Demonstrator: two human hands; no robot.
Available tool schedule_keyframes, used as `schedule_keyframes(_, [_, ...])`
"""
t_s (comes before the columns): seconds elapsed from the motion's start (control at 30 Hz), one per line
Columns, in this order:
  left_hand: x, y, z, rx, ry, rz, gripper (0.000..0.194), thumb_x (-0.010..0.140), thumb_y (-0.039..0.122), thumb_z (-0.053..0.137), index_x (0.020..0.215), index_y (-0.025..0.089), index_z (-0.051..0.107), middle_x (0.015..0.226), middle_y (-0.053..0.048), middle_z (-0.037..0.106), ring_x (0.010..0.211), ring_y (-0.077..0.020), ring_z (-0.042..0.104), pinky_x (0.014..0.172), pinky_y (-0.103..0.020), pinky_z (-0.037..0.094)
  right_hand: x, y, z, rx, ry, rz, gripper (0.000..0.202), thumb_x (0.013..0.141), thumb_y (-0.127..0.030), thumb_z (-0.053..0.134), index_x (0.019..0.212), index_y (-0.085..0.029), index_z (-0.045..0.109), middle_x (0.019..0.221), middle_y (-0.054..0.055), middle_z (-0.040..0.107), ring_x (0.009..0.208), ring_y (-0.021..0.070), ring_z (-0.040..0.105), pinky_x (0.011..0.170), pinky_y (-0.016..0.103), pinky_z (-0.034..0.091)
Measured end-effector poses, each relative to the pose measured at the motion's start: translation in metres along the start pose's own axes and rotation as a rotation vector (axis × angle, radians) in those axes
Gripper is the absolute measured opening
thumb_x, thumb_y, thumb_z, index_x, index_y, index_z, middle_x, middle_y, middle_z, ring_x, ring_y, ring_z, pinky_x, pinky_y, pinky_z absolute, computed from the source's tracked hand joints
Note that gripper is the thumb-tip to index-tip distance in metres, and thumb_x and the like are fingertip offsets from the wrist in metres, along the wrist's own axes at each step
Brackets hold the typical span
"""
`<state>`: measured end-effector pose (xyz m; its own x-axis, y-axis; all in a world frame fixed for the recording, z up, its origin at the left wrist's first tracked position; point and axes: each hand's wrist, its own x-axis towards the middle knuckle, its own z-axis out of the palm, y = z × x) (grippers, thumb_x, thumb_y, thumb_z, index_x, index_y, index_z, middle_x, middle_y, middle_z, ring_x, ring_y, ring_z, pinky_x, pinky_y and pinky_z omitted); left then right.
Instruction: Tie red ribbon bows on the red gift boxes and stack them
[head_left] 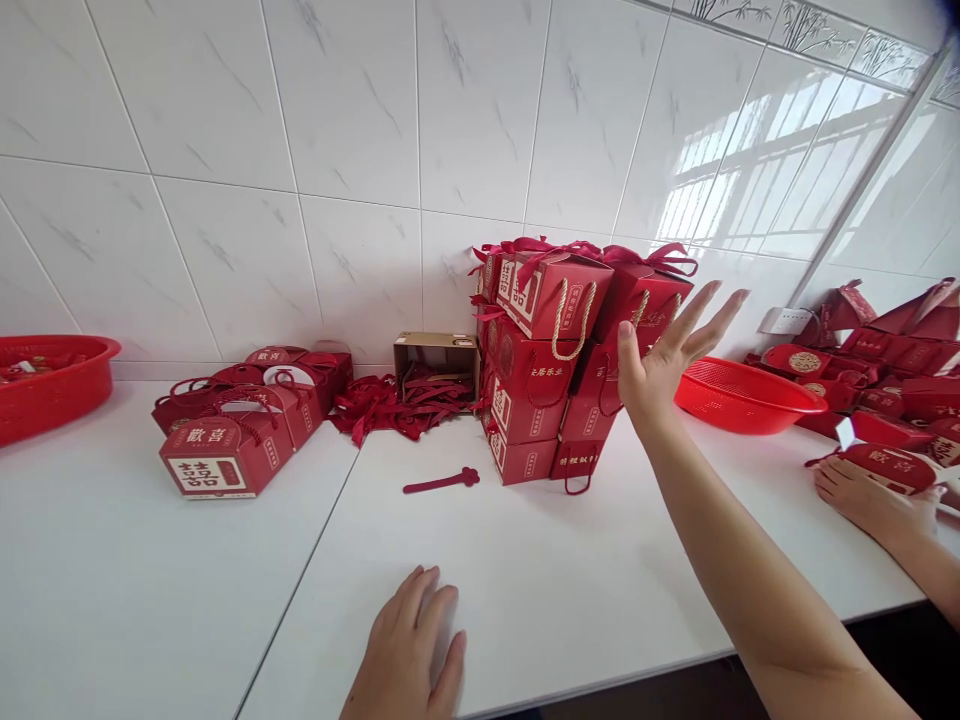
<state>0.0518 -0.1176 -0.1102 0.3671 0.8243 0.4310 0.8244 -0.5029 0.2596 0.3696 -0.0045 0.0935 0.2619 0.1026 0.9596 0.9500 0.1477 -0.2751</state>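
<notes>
My left hand (409,650) rests on the white table near its front edge, fingers spread and holding nothing. Raised beside the stack of red gift boxes (531,385), my right hand (657,372) has its fingers stretched apart with nothing between them. It covers part of the stack's right side; I cannot tell whether it touches a box. Ribbon bows top the stack, and rope handles hang from its boxes. A short dark-red ribbon piece (439,483) with a looped end lies flat in front of the stack.
More red boxes (225,440) stand to the left. Loose ribbons (382,405) spill from an open cardboard box (435,342) by the wall. Red plastic baskets (750,400) sit at both sides. At the right, a co-worker's hand (874,505) touches a red box (889,467).
</notes>
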Motion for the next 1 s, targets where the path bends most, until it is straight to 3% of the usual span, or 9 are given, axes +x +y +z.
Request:
schedule_keyframes(0.17, [0.0,0.004,-0.004,-0.01,-0.028,-0.027,0.034,0.089,0.036,0.045,0.117,0.027,0.063,0.133,-0.005,0.057,0.124,-0.0268,0.052,0.09,-0.04,0.057,0.005,-0.002,-0.005,0.076,0.053,-0.049,0.086,0.086,-0.058,0.047,0.15,-0.03,-0.004,0.154,0.009,-0.009,0.143,0.0377,-0.009,0.106,0.07,0.007])
schedule_keyframes(0.3, [0.001,0.005,-0.005,-0.013,-0.037,-0.027,0.035,0.09,0.036,0.043,0.117,0.026,0.063,0.133,-0.006,0.057,0.125,-0.0269,0.052,0.091,-0.041,0.056,-0.001,-0.014,-0.014,0.146,0.131,-0.109,0.08,0.086,-0.055,0.047,0.149,-0.024,0.009,0.151,0.014,-0.001,0.142,0.0404,-0.003,0.105,0.07,0.006])
schedule_keyframes(0.43, [0.0,0.003,0.0,-0.047,-0.024,-0.044,0.034,0.089,0.036,0.043,0.115,0.026,0.063,0.132,-0.007,0.056,0.125,-0.0279,0.051,0.09,-0.043,0.056,-0.034,-0.034,-0.027,0.295,0.218,-0.3,0.066,0.082,-0.047,0.05,0.14,-0.025,0.028,0.138,0.013,0.024,0.134,0.0375,0.022,0.106,0.066,0.017])
schedule_keyframes(0.53, [-0.003,0.006,0.002,-0.1,-0.024,-0.074,0.033,0.089,0.036,0.043,0.115,0.027,0.061,0.133,-0.008,0.054,0.127,-0.0283,0.049,0.093,-0.046,0.054,-0.081,-0.047,-0.035,0.422,0.162,-0.375,0.055,0.074,-0.038,0.055,0.126,-0.028,0.039,0.12,0.01,0.036,0.124,0.0354,0.035,0.101,0.065,0.027])
schedule_keyframes(0.63, [-0.003,0.01,-0.006,-0.185,-0.07,-0.127,0.034,0.089,0.037,0.043,0.118,0.028,0.058,0.136,-0.009,0.05,0.129,-0.0272,0.047,0.096,-0.045,0.052,-0.137,-0.052,-0.039,0.487,-0.097,-0.378,0.047,0.069,-0.027,0.059,0.114,-0.03,0.043,0.114,0.01,0.04,0.119,0.0358,0.039,0.096,0.062,0.035])
schedule_keyframes(0.77, [0.004,-0.001,-0.031,-0.301,-0.135,-0.193,0.036,0.09,0.037,0.04,0.122,0.028,0.053,0.14,-0.009,0.044,0.13,-0.0232,0.045,0.103,-0.042,0.047,-0.191,-0.047,-0.032,0.472,-0.649,-0.507,0.037,0.074,-0.019,0.056,0.109,-0.028,0.05,0.118,0.012,0.046,0.12,0.0354,0.041,0.093,0.056,0.038])
schedule_keyframes(0.87, [0.022,-0.025,-0.051,-0.23,-0.118,-0.227,0.037,0.087,0.038,0.043,0.119,0.024,0.055,0.136,-0.011,0.046,0.131,-0.0264,0.042,0.106,-0.047,0.041,-0.204,-0.044,-0.024,0.527,-0.968,-0.503,0.032,0.08,-0.016,0.052,0.111,-0.021,0.053,0.126,0.015,0.047,0.122,0.0318,0.042,0.094,0.051,0.041])
schedule_keyframes(1.0, [0.066,-0.055,-0.057,-0.092,-0.208,-0.285,0.035,0.085,0.034,0.045,0.114,0.018,0.056,0.123,-0.012,0.054,0.118,-0.0279,0.051,0.096,-0.043,0.046,-0.203,-0.045,-0.019,0.564,-1.131,-0.422,0.021,0.082,-0.013,0.05,0.099,-0.02,0.058,0.113,0.012,0.057,0.105,0.0249,0.053,0.089,0.043,0.046])
